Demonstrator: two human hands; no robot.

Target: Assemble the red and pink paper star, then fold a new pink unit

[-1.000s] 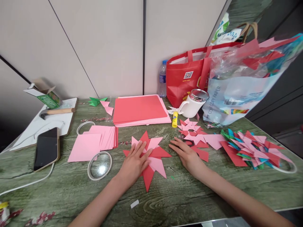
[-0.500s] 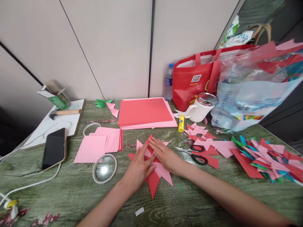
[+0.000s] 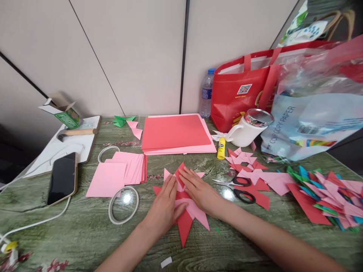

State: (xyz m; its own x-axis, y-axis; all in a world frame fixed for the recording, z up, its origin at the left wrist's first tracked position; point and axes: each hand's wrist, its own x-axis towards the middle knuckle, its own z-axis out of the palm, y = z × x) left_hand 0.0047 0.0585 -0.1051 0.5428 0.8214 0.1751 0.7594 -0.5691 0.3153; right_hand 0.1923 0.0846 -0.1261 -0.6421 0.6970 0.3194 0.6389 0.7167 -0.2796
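A folded paper star [image 3: 185, 226] with red and pink points lies flat on the green table in front of me. My left hand [image 3: 164, 204] rests flat on its left side, fingers stretched out and thumb pointing right. On its upper right side lies my right hand [image 3: 200, 190], palm down with fingers extended. Both hands cover part of the star's middle. To the right are black-handled scissors [image 3: 241, 187], lying partly over red paper pieces. Left of my hands sit a roll of tape [image 3: 111, 215] and a fanned stack of pink paper squares [image 3: 106, 179].
Red and pink sheets [image 3: 176, 132] are stacked behind the star. A yellow glue stick [image 3: 221, 148], a white mug [image 3: 246, 130], a red bag [image 3: 229, 90] and a plastic bag [image 3: 300, 124] stand at right. Folded paper pieces [image 3: 334, 192] pile up there. A phone [image 3: 62, 177] and hammer [image 3: 76, 132] lie left.
My left thumb has slid lower on the star, and my hands are slightly further apart at the top point. The view has shifted a little.
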